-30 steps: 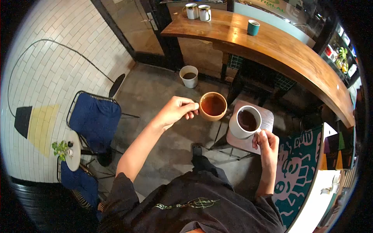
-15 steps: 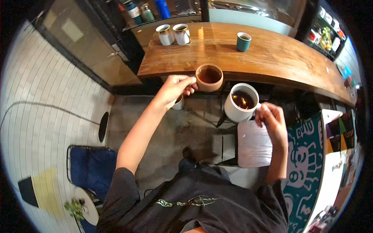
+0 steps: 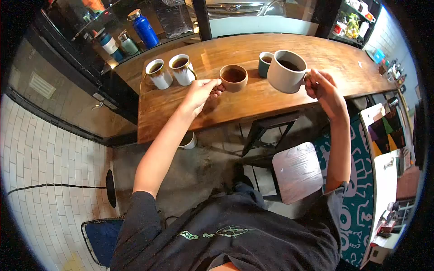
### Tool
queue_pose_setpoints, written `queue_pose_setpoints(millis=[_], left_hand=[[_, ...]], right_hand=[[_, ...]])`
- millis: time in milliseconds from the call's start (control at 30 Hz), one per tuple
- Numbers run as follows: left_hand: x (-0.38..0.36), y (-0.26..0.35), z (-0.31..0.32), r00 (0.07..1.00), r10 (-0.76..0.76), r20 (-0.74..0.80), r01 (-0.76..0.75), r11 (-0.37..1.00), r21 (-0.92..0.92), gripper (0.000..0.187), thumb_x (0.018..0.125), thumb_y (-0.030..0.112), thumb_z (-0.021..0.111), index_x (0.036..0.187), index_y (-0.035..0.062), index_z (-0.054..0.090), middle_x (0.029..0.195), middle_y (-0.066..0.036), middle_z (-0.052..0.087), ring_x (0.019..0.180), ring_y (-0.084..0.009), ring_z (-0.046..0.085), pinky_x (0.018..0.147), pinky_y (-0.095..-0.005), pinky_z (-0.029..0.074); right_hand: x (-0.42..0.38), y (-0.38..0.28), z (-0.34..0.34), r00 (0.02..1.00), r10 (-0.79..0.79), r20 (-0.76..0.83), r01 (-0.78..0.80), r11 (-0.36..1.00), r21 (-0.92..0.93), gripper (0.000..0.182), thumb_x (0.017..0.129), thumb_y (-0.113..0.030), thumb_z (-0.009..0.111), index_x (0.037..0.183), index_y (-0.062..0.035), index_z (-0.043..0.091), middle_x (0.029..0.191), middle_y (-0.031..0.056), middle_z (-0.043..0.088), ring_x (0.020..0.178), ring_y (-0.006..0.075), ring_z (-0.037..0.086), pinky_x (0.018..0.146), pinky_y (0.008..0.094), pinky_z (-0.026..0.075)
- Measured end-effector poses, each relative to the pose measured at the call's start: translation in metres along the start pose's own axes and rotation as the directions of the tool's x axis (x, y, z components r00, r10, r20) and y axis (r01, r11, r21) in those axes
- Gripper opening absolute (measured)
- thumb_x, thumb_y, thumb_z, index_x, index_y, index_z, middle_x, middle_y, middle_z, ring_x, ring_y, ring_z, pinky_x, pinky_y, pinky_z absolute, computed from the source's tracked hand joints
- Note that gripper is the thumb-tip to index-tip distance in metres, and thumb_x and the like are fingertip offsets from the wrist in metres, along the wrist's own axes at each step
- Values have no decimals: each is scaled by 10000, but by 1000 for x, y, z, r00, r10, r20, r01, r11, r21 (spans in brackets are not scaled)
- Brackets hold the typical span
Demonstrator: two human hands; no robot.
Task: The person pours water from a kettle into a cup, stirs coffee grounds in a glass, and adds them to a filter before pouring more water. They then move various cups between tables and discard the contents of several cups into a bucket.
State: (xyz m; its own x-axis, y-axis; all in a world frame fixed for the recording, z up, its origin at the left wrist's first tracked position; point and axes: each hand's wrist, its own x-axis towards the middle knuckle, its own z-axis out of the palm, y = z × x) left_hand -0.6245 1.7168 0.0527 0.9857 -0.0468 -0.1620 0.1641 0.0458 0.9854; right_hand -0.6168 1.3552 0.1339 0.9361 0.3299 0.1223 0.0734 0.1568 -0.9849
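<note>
My left hand (image 3: 205,94) is closed on the side of a brown cup (image 3: 234,86) with dark liquid inside. The cup overlaps the middle of the wooden counter (image 3: 253,106) in this view. Fingers of my right hand (image 3: 323,90) wrap round the handle of a large white mug (image 3: 285,79), which also holds dark liquid and sits higher in view. Partly behind that mug stands a green cup (image 3: 264,67) on the counter. Two white mugs with brown drips, a left one (image 3: 161,77) and a right one (image 3: 183,74), stand on the counter's left part.
Bottles, among them a blue one (image 3: 143,30), line a shelf at the back left. Below the counter are a dark stool (image 3: 266,128) and a plastic-wrapped stool seat (image 3: 297,172). A white bucket (image 3: 188,141) stands on the floor under my left forearm.
Both hands have moved forward with the brown cup and the white mug, from before the counter's edge to over the counter. My view has come nearer to the counter.
</note>
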Motion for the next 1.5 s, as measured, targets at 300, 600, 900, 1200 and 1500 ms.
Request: queue_pose_setpoints(millis=[300, 600, 900, 1200, 1500], left_hand=[[90, 2, 7, 995, -6, -102, -3, 996, -86, 244, 969, 232, 600, 911, 15, 696, 836, -30, 681, 730, -74, 604, 658, -206, 483], [146, -7, 18, 969, -28, -245, -3, 992, -126, 229, 964, 214, 598, 913, 9, 687, 863, -20, 677, 727, -56, 585, 679, -200, 479], [167, -20, 23, 961, -39, -273, 5, 992, -123, 232, 981, 235, 594, 961, 17, 668, 894, -17, 654, 756, -61, 557, 709, -216, 476], [171, -24, 26, 953, 14, -301, -57, 989, -133, 239, 959, 212, 626, 896, -16, 660, 849, -46, 655, 716, -99, 603, 655, -245, 495], [166, -18, 39, 905, 28, -425, -39, 999, -16, 338, 939, 309, 674, 1024, 30, 502, 865, -55, 565, 709, -98, 571, 639, -234, 483]], right_hand=[[135, -5, -65, 996, -22, 86, 27, 998, -62, 321, 996, -330, 566, 782, -95, 519, 752, 2, 528, 636, 76, 453, 568, 227, 352], [220, 73, -112, 993, 62, 104, -63, 998, 12, 320, 991, -319, 580, 815, -52, 575, 786, 19, 570, 653, 82, 466, 597, 234, 385], [247, 125, -120, 979, 97, 181, -103, 994, 27, 314, 1013, -291, 536, 830, -39, 569, 775, 6, 515, 672, 84, 401, 610, 236, 336], [246, 140, -116, 970, 136, 202, -140, 990, 6, 319, 1017, -309, 534, 882, -28, 602, 801, -4, 532, 697, 73, 438, 631, 229, 372], [240, 151, -116, 996, 61, 69, -43, 968, -249, 319, 993, -320, 573, 847, -37, 577, 652, -8, 501, 591, 94, 458, 560, 249, 379]])
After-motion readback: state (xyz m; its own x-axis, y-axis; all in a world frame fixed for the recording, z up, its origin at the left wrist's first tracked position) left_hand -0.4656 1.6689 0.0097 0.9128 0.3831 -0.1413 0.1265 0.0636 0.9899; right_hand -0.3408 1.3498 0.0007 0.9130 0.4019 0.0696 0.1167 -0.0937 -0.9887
